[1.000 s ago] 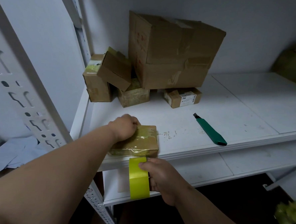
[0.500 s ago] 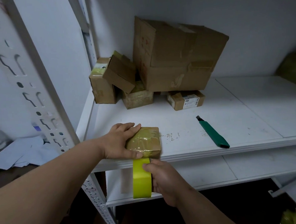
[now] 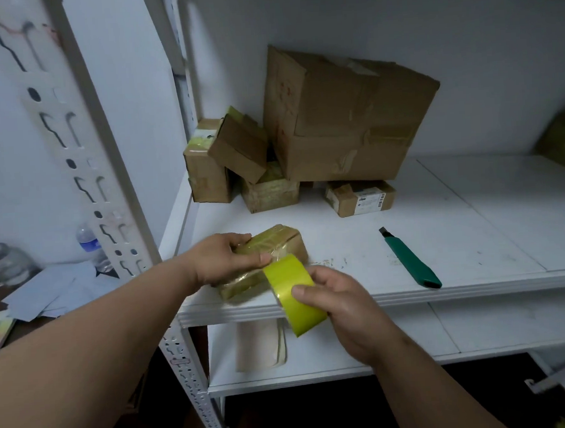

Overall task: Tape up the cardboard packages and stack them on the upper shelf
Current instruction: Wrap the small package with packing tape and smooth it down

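A small cardboard package [image 3: 278, 244], wrapped in shiny tape, lies at the front left of the white shelf [image 3: 474, 235]. My left hand [image 3: 226, 258] grips its left side, thumb pressed on the front top edge. My right hand [image 3: 338, 304] holds a yellow-green tape roll [image 3: 291, 291], tilted, right in front of the package at the shelf's edge. A short stretch of tape seems to run from roll to package. At the back stand a large taped box [image 3: 348, 117] and several small boxes [image 3: 237, 143].
A green utility knife [image 3: 409, 260] lies on the shelf to the right of the package. A lower shelf [image 3: 415, 344] holds a white flat item. The perforated upright post [image 3: 82, 160] stands at left; papers, a bottle and a jar lie beyond it.
The package has been turned and lifted at its far end. My right hand brought the roll up from below the shelf edge to the package's front and tilted it. My left hand shifted its grip.
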Demonstrator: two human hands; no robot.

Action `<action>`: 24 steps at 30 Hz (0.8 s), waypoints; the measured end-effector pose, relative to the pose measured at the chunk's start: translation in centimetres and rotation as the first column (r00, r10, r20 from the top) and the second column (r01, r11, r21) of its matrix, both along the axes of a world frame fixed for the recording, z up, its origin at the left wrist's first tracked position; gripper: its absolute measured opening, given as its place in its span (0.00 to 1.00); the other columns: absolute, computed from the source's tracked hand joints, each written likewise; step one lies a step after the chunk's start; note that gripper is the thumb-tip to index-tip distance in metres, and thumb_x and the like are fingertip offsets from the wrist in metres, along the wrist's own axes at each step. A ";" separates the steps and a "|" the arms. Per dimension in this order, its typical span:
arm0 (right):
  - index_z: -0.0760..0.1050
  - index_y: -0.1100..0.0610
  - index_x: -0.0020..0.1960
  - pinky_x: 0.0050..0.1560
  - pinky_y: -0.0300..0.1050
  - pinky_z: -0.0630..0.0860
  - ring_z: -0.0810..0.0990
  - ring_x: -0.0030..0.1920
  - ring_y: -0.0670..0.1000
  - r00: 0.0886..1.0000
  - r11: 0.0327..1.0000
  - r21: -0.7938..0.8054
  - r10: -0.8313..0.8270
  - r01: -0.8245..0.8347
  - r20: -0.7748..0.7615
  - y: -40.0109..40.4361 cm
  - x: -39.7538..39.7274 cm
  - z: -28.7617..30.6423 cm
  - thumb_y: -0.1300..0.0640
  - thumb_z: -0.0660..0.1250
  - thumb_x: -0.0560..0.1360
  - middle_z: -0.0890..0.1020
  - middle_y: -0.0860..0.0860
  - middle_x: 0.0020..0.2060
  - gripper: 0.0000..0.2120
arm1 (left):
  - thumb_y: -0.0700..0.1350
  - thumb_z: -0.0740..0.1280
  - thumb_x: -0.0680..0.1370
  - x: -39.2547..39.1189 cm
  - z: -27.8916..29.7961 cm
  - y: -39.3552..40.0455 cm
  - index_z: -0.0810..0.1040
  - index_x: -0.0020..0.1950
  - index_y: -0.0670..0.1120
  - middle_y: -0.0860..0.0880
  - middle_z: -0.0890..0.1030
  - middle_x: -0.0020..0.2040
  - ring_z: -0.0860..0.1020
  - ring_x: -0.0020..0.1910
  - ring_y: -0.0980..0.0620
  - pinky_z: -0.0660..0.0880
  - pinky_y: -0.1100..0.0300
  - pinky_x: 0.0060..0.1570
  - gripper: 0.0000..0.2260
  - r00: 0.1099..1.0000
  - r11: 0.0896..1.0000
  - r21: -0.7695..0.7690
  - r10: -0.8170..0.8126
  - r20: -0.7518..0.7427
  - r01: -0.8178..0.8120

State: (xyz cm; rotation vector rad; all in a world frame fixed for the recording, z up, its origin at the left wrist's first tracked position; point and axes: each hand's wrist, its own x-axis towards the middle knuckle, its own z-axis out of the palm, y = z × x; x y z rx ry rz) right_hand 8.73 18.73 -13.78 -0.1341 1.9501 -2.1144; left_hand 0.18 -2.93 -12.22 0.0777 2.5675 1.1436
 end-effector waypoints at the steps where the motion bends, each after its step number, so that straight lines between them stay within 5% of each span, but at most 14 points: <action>1: 0.82 0.58 0.48 0.42 0.43 0.75 0.80 0.41 0.51 0.999 1.000 -0.015 -0.001 0.000 -0.042 0.2 -0.2 1.1 0.53 0.73 0.66 0.84 0.58 0.42 0.12 | 0.66 0.74 0.68 -0.1 0.2 -0.1 0.76 0.66 0.54 0.48 0.81 0.56 0.81 0.49 0.52 0.75 0.61 0.43 0.30 0.997 0.999 0.043 -0.001 0.073 -0.002; 2: 0.82 0.56 0.44 0.39 0.42 0.74 0.79 0.39 0.50 0.997 1.000 -0.027 -0.002 0.000 -0.072 0.3 -0.4 2.2 0.50 0.73 0.67 0.83 0.55 0.39 0.11 | 0.68 0.73 0.67 -0.1 0.4 0.0 0.80 0.60 0.52 0.46 0.82 0.52 0.81 0.46 0.51 0.75 0.60 0.42 0.28 0.989 0.998 0.064 -0.030 0.142 0.022; 4: 0.80 0.59 0.41 0.41 0.47 0.72 0.76 0.38 0.53 0.990 0.998 0.056 -0.029 0.038 -0.139 -0.1 -1.1 3.6 0.37 0.73 0.66 0.79 0.58 0.37 0.23 | 0.70 0.70 0.63 0.4 0.3 0.3 0.82 0.49 0.48 0.43 0.82 0.43 0.78 0.38 0.50 0.72 0.61 0.38 0.28 0.969 0.995 0.088 -0.074 0.234 0.054; 7: 0.78 0.64 0.47 0.49 0.63 0.77 0.80 0.40 0.63 0.984 0.973 0.209 -0.066 0.100 -0.164 -1.6 -2.2 4.7 0.25 0.68 0.63 0.81 0.68 0.42 0.40 | 0.73 0.67 0.61 0.6 0.1 1.0 0.83 0.48 0.44 0.42 0.85 0.46 0.81 0.43 0.46 0.75 0.57 0.46 0.35 0.970 0.999 0.050 -0.012 0.242 0.000; 9: 0.78 0.65 0.47 0.53 0.69 0.78 0.82 0.46 0.69 0.975 0.956 0.217 -0.166 0.195 -0.146 -1.9 -3.2 5.4 0.27 0.68 0.64 0.83 0.67 0.44 0.39 | 0.71 0.65 0.71 0.5 0.7 1.3 0.84 0.50 0.43 0.43 0.85 0.48 0.82 0.49 0.44 0.76 0.55 0.51 0.31 0.989 0.998 -0.060 0.034 0.145 -0.025; 12: 0.77 0.63 0.41 0.54 0.69 0.78 0.84 0.45 0.66 0.964 0.944 0.200 -0.248 0.262 -0.090 -1.9 -4.4 6.3 0.28 0.67 0.64 0.84 0.64 0.41 0.35 | 0.62 0.66 0.77 0.1 1.6 1.6 0.84 0.56 0.46 0.46 0.83 0.50 0.81 0.51 0.47 0.73 0.60 0.47 0.21 0.979 0.965 -0.236 0.072 -0.191 -0.117; 15: 0.80 0.60 0.42 0.50 0.57 0.81 0.84 0.40 0.61 0.981 0.977 0.099 -0.186 0.191 -0.060 -2.0 -5.0 6.1 0.44 0.67 0.77 0.85 0.61 0.37 0.19 | 0.54 0.68 0.78 0.3 1.9 1.7 0.81 0.59 0.48 0.49 0.82 0.56 0.79 0.56 0.49 0.67 0.62 0.47 0.14 0.930 0.958 -0.254 0.033 -0.366 -0.133; 17: 0.79 0.61 0.46 0.43 0.50 0.78 0.83 0.36 0.56 0.991 0.992 0.032 -0.125 0.126 -0.046 -1.9 -5.2 5.8 0.56 0.64 0.80 0.85 0.59 0.34 0.10 | 0.49 0.66 0.80 0.6 1.9 1.2 0.82 0.57 0.50 0.50 0.82 0.52 0.79 0.54 0.48 0.69 0.62 0.47 0.09 0.938 0.964 -0.260 -0.036 -0.344 -0.058; 19: 0.79 0.61 0.52 0.42 0.48 0.77 0.83 0.36 0.54 0.994 0.995 0.009 -0.096 0.096 -0.043 -1.9 -5.6 5.6 0.55 0.64 0.80 0.84 0.58 0.34 0.10 | 0.49 0.64 0.80 0.9 2.5 0.6 0.81 0.58 0.53 0.52 0.81 0.51 0.79 0.53 0.50 0.72 0.62 0.50 0.09 0.968 0.977 -0.212 -0.066 -0.244 0.013; 22: 0.79 0.59 0.58 0.45 0.50 0.79 0.82 0.36 0.54 0.997 0.998 0.029 -0.062 0.063 -0.048 -2.4 -6.4 5.8 0.48 0.64 0.80 0.84 0.58 0.34 0.16 | 0.57 0.65 0.73 1.1 2.5 0.0 0.75 0.69 0.56 0.53 0.80 0.59 0.78 0.58 0.52 0.73 0.57 0.61 0.24 0.977 0.961 -0.201 -0.205 -0.054 0.191; 24: 0.78 0.59 0.59 0.45 0.51 0.79 0.83 0.34 0.54 0.997 0.998 0.036 -0.054 0.057 -0.062 -2.8 -6.7 6.0 0.46 0.65 0.78 0.83 0.60 0.33 0.19 | 0.63 0.64 0.68 1.4 1.7 -0.1 0.69 0.74 0.57 0.53 0.78 0.64 0.77 0.62 0.52 0.72 0.54 0.64 0.34 0.951 0.928 -0.239 -0.305 -0.053 0.284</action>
